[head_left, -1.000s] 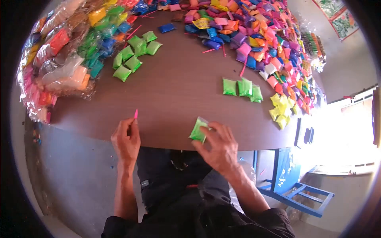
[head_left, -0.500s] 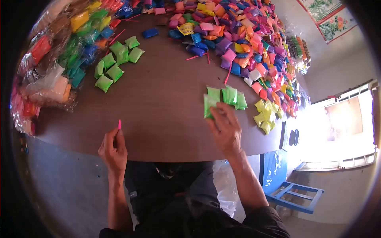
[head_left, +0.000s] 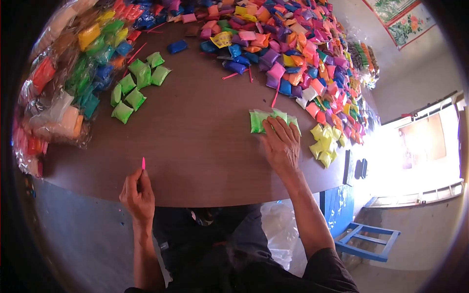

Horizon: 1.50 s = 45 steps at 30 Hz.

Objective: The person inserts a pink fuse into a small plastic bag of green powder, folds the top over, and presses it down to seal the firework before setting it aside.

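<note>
Near the table's front edge, my left hand (head_left: 138, 194) is closed in a pinch on a small pink stick (head_left: 143, 163) that points upward. My right hand (head_left: 282, 146) lies over a row of bright green packets (head_left: 257, 121) right of the middle, its fingers stretched flat on them and partly hiding them. To its right sits a cluster of yellow packets (head_left: 324, 145). Several other green packets (head_left: 141, 75) lie loosely grouped at the left of the table.
Multicoloured packets (head_left: 293, 46) are heaped across the back and right of the brown table (head_left: 195, 166). Clear bags of coloured packets (head_left: 73, 83) line the left side. A blue packet (head_left: 177, 46) and pink sticks (head_left: 275, 97) lie near the heap. A blue chair (head_left: 366, 241) stands right.
My right hand has moved from holding a green packet at the row's left end to lying flat over the row. The whole view has shifted slightly. My left hand still pinches the pink stick.
</note>
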Each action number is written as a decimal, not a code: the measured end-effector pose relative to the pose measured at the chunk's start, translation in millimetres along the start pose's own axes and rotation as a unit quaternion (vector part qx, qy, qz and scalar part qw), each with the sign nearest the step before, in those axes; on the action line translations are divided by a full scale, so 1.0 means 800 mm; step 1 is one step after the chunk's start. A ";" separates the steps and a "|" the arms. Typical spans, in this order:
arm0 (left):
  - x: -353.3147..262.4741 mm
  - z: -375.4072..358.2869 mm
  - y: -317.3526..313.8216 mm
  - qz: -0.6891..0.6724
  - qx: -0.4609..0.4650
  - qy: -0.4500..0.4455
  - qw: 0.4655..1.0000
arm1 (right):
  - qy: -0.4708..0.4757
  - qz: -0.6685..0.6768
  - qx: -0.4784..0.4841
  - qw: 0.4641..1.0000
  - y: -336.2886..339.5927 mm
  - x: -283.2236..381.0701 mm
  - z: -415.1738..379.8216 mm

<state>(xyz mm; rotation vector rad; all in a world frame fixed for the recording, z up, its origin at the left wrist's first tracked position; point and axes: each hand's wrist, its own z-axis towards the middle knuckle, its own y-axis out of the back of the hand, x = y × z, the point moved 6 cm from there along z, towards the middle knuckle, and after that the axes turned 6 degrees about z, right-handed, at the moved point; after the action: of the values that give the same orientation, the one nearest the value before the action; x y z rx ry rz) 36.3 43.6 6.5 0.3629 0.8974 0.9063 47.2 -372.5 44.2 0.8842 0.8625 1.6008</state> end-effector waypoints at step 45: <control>-0.010 0.003 0.013 -0.008 -0.058 0.008 0.998 | 0.186 0.163 0.116 0.962 -0.015 0.177 0.028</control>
<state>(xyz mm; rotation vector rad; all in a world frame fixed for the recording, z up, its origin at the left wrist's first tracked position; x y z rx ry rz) 30.7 43.4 18.6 0.2488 0.8566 0.9431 49.3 -229.2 60.2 0.9395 1.2373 2.0219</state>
